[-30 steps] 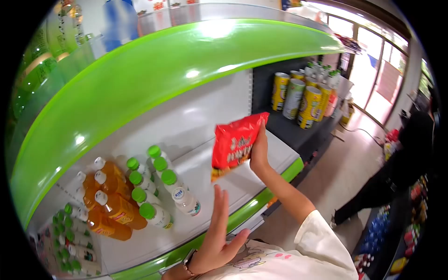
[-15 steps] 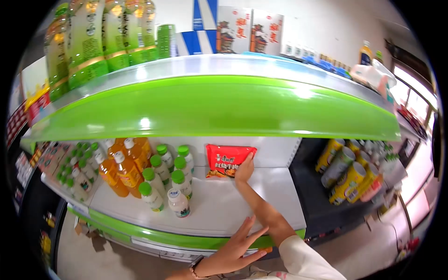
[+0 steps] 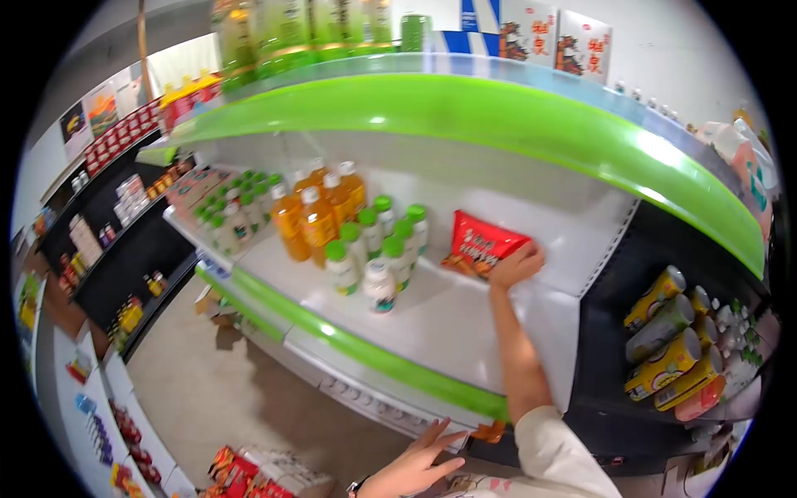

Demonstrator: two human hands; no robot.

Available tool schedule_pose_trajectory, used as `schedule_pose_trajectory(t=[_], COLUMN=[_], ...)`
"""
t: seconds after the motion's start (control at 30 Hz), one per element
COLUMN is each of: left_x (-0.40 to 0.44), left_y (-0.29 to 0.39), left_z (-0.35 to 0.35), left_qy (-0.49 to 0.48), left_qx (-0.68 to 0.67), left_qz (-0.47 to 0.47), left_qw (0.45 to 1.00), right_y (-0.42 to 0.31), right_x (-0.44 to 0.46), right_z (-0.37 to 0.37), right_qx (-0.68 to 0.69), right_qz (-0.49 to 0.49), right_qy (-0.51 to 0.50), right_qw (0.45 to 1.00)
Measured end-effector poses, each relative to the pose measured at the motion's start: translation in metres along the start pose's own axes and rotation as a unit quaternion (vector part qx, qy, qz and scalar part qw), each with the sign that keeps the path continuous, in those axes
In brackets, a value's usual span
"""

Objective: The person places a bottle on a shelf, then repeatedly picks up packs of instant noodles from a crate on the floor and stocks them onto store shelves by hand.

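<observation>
My right hand (image 3: pixel 518 266) is closed on the right edge of a red noodle packet (image 3: pixel 481 242), which stands at the back of the white shelf (image 3: pixel 448 319) against the rear panel. To the packet's left are several green-capped bottles (image 3: pixel 398 249) and a white-capped bottle (image 3: pixel 380 286) near the front. My left hand (image 3: pixel 419 465) is low in the view, in front of the shelf's green edge, with its fingers spread and nothing in it.
Orange drink bottles (image 3: pixel 318 228) stand further left on the shelf. Yellow cans (image 3: pixel 664 365) are on the dark shelf at the right. A green-fronted upper shelf (image 3: pixel 465 104) overhangs the packet. Red packages (image 3: pixel 237 473) lie low at the left.
The red packet has gone from in front of the shelf to its back, held by my right hand. My left hand stays outside, low. The view has swung left.
</observation>
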State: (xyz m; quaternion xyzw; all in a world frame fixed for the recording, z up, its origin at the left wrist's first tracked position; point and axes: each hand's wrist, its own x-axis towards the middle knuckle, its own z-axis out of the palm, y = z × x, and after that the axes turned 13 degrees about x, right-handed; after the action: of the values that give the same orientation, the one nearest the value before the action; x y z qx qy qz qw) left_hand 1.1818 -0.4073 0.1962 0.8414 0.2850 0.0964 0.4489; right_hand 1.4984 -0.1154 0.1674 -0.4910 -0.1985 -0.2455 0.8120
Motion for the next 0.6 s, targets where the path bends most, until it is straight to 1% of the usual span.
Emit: schedule_pose_trajectory(t=[0.03,0.1,0.13,0.17,0.2,0.23,0.27,0.3,0.37,0.4,0.47,0.53,0.6], left_x=[-0.015,-0.052,-0.07,-0.092,-0.116,-0.138,-0.16,-0.182,-0.223,-0.242,-0.276,-0.306,-0.334], left_y=[-0.001,-0.007,-0.01,-0.014,-0.02,-0.025,-0.029,-0.038,-0.045,-0.049,-0.059,-0.076,-0.092], left_z=[0.001,0.008,0.013,0.02,0.029,0.04,0.051,0.066,0.093,0.108,0.138,0.169,0.196], left_qy=[0.033,0.086,0.117,0.141,0.168,0.197,0.227,0.24,0.264,0.274,0.265,0.255,0.246], left_qx=[0.006,0.034,0.046,0.054,0.06,0.063,0.048,0.038,0.059,0.067,0.071,0.063,0.03], left_qz=[-0.011,-0.053,-0.074,-0.101,-0.129,-0.158,-0.188,-0.216,-0.27,-0.299,-0.365,-0.419,-0.46], left_qw=[0.999,0.994,0.989,0.983,0.975,0.966,0.954,0.946,0.924,0.912,0.89,0.869,0.853], right_y=[-0.008,-0.042,-0.069,-0.084,-0.109,-0.146,-0.193,-0.222,-0.275,-0.293,-0.321,-0.322,-0.336], right_x=[0.008,0.019,0.022,0.023,0.019,0.013,-0.001,-0.019,-0.065,-0.094,-0.148,-0.211,-0.274], right_z=[0.006,0.016,0.018,0.02,0.019,0.007,-0.01,-0.024,-0.062,-0.081,-0.127,-0.185,-0.245], right_qx=[0.022,0.138,0.154,0.235,0.292,0.28,0.274,0.297,0.263,0.343,0.49,0.461,0.426], right_qz=[-0.026,0.028,0.036,-0.012,-0.038,-0.048,-0.005,0.0,-0.02,-0.031,-0.048,0.027,0.202], right_qy=[0.019,0.013,0.012,0.015,0.006,-0.031,-0.058,-0.07,-0.116,-0.163,-0.237,-0.354,-0.455], right_qw=[0.999,0.99,0.987,0.972,0.956,0.958,0.96,0.952,0.957,0.925,0.837,0.813,0.756])
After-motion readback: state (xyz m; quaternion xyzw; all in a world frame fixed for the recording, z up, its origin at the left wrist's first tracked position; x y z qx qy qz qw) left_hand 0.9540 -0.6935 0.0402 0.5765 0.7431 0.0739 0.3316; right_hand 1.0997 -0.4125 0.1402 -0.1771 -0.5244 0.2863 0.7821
